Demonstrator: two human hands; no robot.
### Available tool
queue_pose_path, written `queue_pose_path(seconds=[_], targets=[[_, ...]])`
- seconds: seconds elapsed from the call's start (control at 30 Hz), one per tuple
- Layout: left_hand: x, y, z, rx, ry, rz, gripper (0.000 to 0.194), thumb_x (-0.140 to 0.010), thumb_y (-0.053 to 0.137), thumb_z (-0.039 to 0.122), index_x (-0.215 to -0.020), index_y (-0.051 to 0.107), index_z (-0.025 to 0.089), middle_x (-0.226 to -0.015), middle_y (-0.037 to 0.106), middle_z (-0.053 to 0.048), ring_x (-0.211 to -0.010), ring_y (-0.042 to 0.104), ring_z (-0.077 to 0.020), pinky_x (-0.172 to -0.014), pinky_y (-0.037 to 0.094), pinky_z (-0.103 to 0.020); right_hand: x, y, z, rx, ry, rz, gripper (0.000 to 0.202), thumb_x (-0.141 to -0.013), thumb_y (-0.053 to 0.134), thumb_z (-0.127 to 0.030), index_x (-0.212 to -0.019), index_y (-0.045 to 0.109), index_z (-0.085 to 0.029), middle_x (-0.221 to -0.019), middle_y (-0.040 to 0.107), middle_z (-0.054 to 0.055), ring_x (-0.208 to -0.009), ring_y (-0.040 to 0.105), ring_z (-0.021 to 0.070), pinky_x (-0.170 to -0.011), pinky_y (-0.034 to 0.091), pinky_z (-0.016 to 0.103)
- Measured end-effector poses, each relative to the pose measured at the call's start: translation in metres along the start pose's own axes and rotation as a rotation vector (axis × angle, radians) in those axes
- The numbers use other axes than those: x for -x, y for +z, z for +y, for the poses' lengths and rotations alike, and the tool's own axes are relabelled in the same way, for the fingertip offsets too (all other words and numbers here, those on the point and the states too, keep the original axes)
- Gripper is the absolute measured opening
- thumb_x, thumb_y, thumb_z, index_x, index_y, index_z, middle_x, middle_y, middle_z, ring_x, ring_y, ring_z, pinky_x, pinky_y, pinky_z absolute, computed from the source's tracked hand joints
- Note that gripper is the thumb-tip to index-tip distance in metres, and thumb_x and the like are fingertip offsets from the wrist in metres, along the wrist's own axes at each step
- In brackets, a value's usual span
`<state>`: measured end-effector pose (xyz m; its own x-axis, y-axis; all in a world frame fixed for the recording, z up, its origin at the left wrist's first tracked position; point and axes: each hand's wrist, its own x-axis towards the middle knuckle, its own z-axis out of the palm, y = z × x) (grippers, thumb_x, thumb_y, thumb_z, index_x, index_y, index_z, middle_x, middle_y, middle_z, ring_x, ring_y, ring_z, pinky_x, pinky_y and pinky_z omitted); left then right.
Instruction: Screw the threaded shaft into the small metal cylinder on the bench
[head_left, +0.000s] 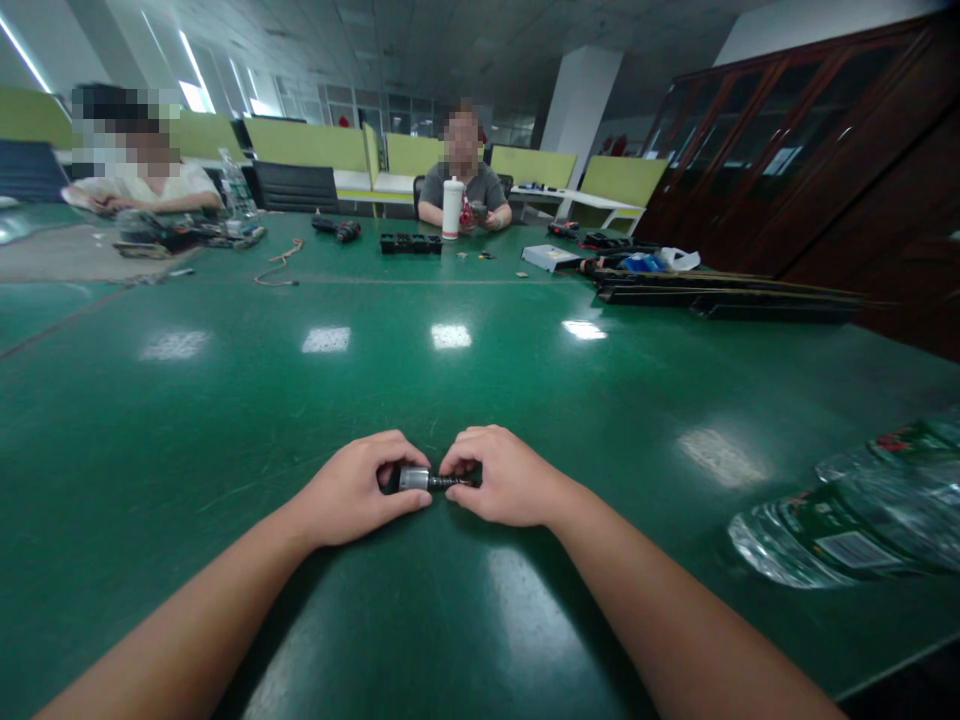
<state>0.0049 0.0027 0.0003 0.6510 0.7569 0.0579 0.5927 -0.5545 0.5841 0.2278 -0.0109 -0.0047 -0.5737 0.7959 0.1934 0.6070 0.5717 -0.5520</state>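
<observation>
Small metal cylinder with dark threaded shaft (415, 479), one piece, located low over the near middle of the green bench (375, 376), gripped at its silver body between thumb and fingers of the left hand (358, 487), the shaft end pinched by the right hand (504, 477), presumably so that each end is steadied against the other. Long axis: crosswise, left to right, nearly level, shaft pointing to the right hand; clear bottles (847, 530) lie farther right.

Place type: shared office.
Partitions: low, yellow-green (307, 146), with white desks (381, 184) and chairs (297, 187) beside them.
Cabinets (757, 150): dark wood, glass-doored.
Table (375, 385): large, green, and held loose parts.
</observation>
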Motion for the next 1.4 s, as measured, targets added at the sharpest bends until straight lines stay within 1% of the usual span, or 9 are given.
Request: queue_pose_path(seconds=[0.17,0.4,0.63,0.73,0.87,1.0,1.13,1.27,1.4], targets=[[0.0,0.0,0.001,0.0,-0.003,0.0,0.023,-0.082,0.068,0.038,-0.097,0.069,0.021,-0.087,0.063,-0.002,-0.079,0.058,-0.0174,-0.07,0.042,-0.027,0.001,-0.002,0.003,-0.024,0.023,-0.007,0.014,-0.07,0.068,-0.013,-0.083,0.071,-0.017,-0.074,0.064,0.0,-0.069,0.055,0.0118,-0.066,0.041,0.023],[0.0,0.0,0.0,0.008,0.012,0.015,0.023,-0.081,0.069,0.038,-0.095,0.07,0.02,-0.087,0.064,-0.002,-0.079,0.058,-0.0175,-0.07,0.042,-0.026,0.001,0.001,0.004,-0.026,0.041,-0.02,0.013,-0.071,0.074,-0.022,-0.082,0.071,-0.018,-0.074,0.064,0.0,-0.068,0.056,0.0115,-0.065,0.041,0.023],[0.0,0.001,0.0,0.014,-0.01,0.013,0.025,-0.082,0.067,0.041,-0.095,0.07,0.02,-0.085,0.063,-0.002,-0.075,0.057,-0.0164,-0.066,0.041,-0.026,0.006,-0.016,0.015,-0.04,0.148,-0.079,0.011,-0.07,0.074,-0.019,-0.081,0.073,-0.018,-0.076,0.067,0.0,-0.067,0.058,0.0116,-0.062,0.041,0.023],[0.0,0.002,0.0,0.01,-0.022,0.019,0.025,-0.082,0.067,0.042,-0.095,0.07,0.021,-0.082,0.063,-0.001,-0.071,0.056,-0.0155,-0.063,0.039,-0.025,0.009,-0.023,0.023,-0.016,0.229,-0.066,0.011,-0.068,0.075,-0.019,-0.079,0.074,-0.018,-0.073,0.068,0.0,-0.065,0.058,0.012,-0.059,0.041,0.023],[0.0,0.001,0.0,0.013,-0.018,0.023,0.026,-0.082,0.066,0.043,-0.094,0.07,0.021,-0.082,0.062,-0.001,-0.071,0.055,-0.0153,-0.062,0.039,-0.025,0.01,-0.024,0.026,-0.031,0.23,-0.072,0.012,-0.069,0.075,-0.02,-0.081,0.075,-0.019,-0.073,0.069,0.0,-0.065,0.06,0.0123,-0.059,0.041,0.023],[0.0,0.001,0.0,0.015,-0.02,0.023,0.025,-0.082,0.067,0.042,-0.094,0.07,0.02,-0.082,0.062,-0.001,-0.07,0.055,-0.0152,-0.062,0.039,-0.025,0.009,-0.021,0.021,-0.048,0.187,-0.084,0.012,-0.07,0.075,-0.021,-0.082,0.075,-0.02,-0.073,0.069,0.0,-0.066,0.06,0.012,-0.06,0.042,0.023],[0.001,0.001,-0.001,0.016,-0.017,0.025,0.025,-0.082,0.067,0.042,-0.094,0.07,0.02,-0.083,0.063,-0.001,-0.072,0.056,-0.0156,-0.064,0.039,-0.025,0.004,-0.01,0.012,-0.09,0.133,-0.052,0.012,-0.072,0.075,-0.022,-0.084,0.075,-0.018,-0.075,0.068,0.0,-0.066,0.059,0.0112,-0.062,0.042,0.023],[0.001,0.001,-0.001,0.019,0.011,0.031,0.024,-0.08,0.07,0.038,-0.096,0.07,0.02,-0.087,0.064,-0.002,-0.079,0.058,-0.0173,-0.069,0.041,-0.026,-0.002,0.005,0.004,-0.126,0.08,-0.003,0.022,-0.072,0.071,-0.013,-0.093,0.073,-0.019,-0.079,0.068,0.0,-0.069,0.059,0.0106,-0.067,0.044,0.022],[0.001,0.002,-0.001,0.041,0.005,0.023,0.026,-0.081,0.069,0.037,-0.1,0.069,0.02,-0.087,0.063,-0.002,-0.077,0.057,-0.0166,-0.067,0.041,-0.026,-0.003,0.01,0.002,-0.128,0.063,0.025,0.021,-0.074,0.071,-0.013,-0.094,0.073,-0.019,-0.08,0.068,0.0,-0.072,0.06,0.0111,-0.07,0.044,0.023]])
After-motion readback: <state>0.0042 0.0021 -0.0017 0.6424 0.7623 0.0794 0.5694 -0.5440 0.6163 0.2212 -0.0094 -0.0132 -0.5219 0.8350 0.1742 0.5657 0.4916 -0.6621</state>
